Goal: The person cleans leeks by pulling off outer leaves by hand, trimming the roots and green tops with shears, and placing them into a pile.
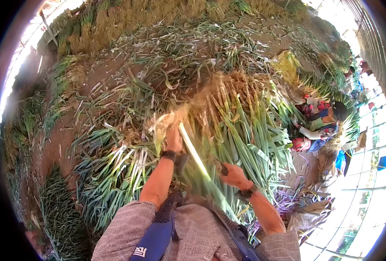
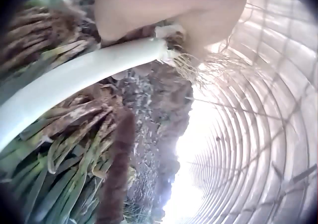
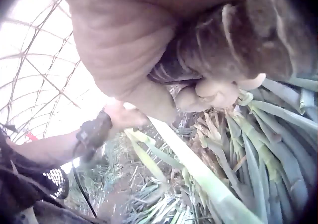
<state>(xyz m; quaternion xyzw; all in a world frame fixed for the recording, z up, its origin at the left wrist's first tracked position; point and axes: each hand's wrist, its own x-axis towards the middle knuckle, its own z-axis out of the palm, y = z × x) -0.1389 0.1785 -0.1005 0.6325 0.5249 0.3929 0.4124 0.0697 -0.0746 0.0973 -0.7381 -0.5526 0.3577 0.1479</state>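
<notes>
A long stalk, white at one end and green at the other [image 1: 194, 152], slants across the front of the body. My left hand [image 1: 174, 141] grips it near its root end, beside loose pale peelings [image 1: 163, 124]. Fine roots [image 2: 191, 65] hang from the white stalk [image 2: 82, 69] under the left hand [image 2: 171, 10] in the left wrist view. To the right of the stalk, my right hand [image 1: 235, 175] holds a dark tool [image 1: 223, 168]. Up close, the right hand [image 3: 121, 40] curls round its thick, ribbed brown handle [image 3: 213, 45]; the stalk [image 3: 191, 162] runs below that hand.
A big pile of leafy stalks [image 1: 249, 130] lies ahead and right, with another bunch [image 1: 114, 174] at the left. Cut leaves [image 1: 175, 56] litter the brown ground. A yellow bag [image 1: 285, 66] and people [image 1: 321, 122] are at the right, near purple strings [image 1: 284, 200].
</notes>
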